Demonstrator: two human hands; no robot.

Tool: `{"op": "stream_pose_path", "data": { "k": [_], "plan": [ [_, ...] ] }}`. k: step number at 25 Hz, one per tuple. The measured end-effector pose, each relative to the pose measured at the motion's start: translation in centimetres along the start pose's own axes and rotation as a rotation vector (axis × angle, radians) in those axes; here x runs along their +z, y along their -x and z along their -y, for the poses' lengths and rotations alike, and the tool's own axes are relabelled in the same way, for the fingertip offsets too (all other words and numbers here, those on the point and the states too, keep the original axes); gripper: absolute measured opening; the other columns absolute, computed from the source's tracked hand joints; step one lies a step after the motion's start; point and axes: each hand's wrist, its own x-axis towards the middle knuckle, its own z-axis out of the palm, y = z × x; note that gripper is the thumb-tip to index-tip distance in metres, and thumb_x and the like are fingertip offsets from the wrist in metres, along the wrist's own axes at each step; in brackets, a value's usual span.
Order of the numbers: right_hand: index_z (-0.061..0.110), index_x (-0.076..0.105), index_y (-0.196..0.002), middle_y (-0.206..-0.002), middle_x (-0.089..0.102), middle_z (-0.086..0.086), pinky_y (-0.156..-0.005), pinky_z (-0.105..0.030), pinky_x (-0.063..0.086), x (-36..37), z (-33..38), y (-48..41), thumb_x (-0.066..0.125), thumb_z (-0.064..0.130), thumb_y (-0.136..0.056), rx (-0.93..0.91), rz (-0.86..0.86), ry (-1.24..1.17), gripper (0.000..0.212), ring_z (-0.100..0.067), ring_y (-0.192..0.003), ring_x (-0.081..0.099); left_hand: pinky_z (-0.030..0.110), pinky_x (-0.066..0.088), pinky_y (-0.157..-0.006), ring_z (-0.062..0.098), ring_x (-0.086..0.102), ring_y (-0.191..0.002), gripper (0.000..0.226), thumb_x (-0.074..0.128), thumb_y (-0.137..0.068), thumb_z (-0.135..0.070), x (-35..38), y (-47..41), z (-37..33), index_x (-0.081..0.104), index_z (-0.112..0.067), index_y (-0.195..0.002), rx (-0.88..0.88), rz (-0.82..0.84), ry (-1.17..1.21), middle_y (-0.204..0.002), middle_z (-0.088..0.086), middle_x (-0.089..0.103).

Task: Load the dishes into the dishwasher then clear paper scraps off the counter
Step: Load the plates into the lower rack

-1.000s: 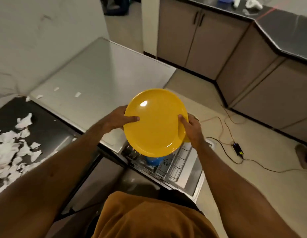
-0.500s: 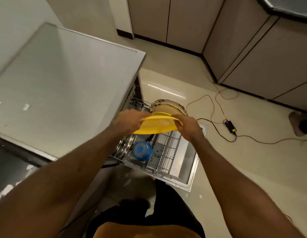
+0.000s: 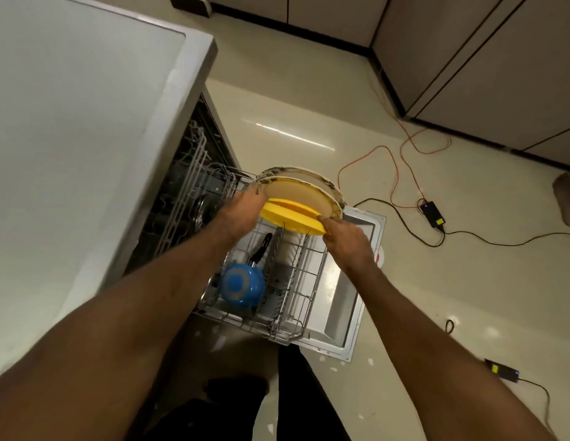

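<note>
The left hand (image 3: 239, 214) and right hand (image 3: 348, 240) grip opposite rims of the yellow plate (image 3: 290, 217) over the dishwasher rack (image 3: 304, 275), just nearer than standing beige plates (image 3: 298, 192); grey surface (image 3: 70, 138) left, cable-strewn floor (image 3: 436, 297) right

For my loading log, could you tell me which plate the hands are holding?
The yellow plate, gripped at both edges; the beige patterned plates stand behind it.
</note>
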Motion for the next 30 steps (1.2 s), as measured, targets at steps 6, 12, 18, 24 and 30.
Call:
{"op": "stream_pose_path", "data": {
  "k": [6,12,18,24,30],
  "plan": [
    [0.030,0.051,-0.152,-0.132,0.068,-0.011,-0.081,-0.040,0.058,3.6,-2.5,-2.6,0.058,0.032,-0.107,-0.005,0.050,0.046,0.046,-0.031,-0.103,0.070,0.032,0.062,-0.075,0.016,0.062,-0.083,0.031,0.056,-0.097,-0.004,5.8,-3.7,0.5,0.062,-0.015,-0.125,-0.018,-0.039,0.051,-0.126,0.007,0.048],
    [0.032,0.048,-0.153,-0.131,0.068,-0.010,-0.082,-0.040,0.057,5.5,-3.1,-4.1,0.056,0.033,-0.107,0.037,0.093,0.043,0.046,-0.030,-0.103,0.069,0.033,0.062,-0.077,0.016,0.063,-0.085,0.031,0.054,-0.097,-0.001,8.1,-5.7,1.0,0.063,-0.012,-0.125,-0.040,-0.036,0.066,-0.137,0.011,0.047],
    [0.032,0.046,-0.154,-0.131,0.066,-0.014,-0.084,-0.045,0.060,6.4,-2.7,-5.8,0.050,0.021,-0.108,0.098,0.114,-0.012,0.047,-0.033,-0.106,0.068,0.037,0.061,-0.086,0.019,0.064,-0.090,0.031,0.059,-0.096,-0.004,9.2,-7.5,1.6,0.061,-0.011,-0.126,-0.091,-0.028,0.150,-0.141,0.010,0.044],
    [0.016,0.042,-0.139,-0.122,0.065,-0.012,-0.075,-0.036,0.056,7.0,-3.6,-5.3,0.057,0.025,-0.107,0.157,0.113,-0.152,0.036,-0.024,-0.094,0.066,0.033,0.060,-0.086,0.016,0.059,-0.091,0.048,0.061,-0.097,-0.013,11.5,-8.8,2.3,0.047,-0.011,-0.143,-0.070,0.034,0.189,-0.143,0.008,0.038],
    [0.017,0.044,-0.139,-0.130,0.063,-0.010,-0.080,-0.038,0.056,9.1,-2.7,-3.8,0.058,0.032,-0.107,0.202,0.083,-0.039,0.038,-0.025,-0.103,0.067,0.040,0.056,-0.096,0.021,0.054,-0.118,0.065,0.061,-0.094,-0.005,13.1,-8.1,1.2,0.035,-0.012,-0.153,-0.052,0.189,0.281,-0.148,0.007,0.038]
  ]
}}
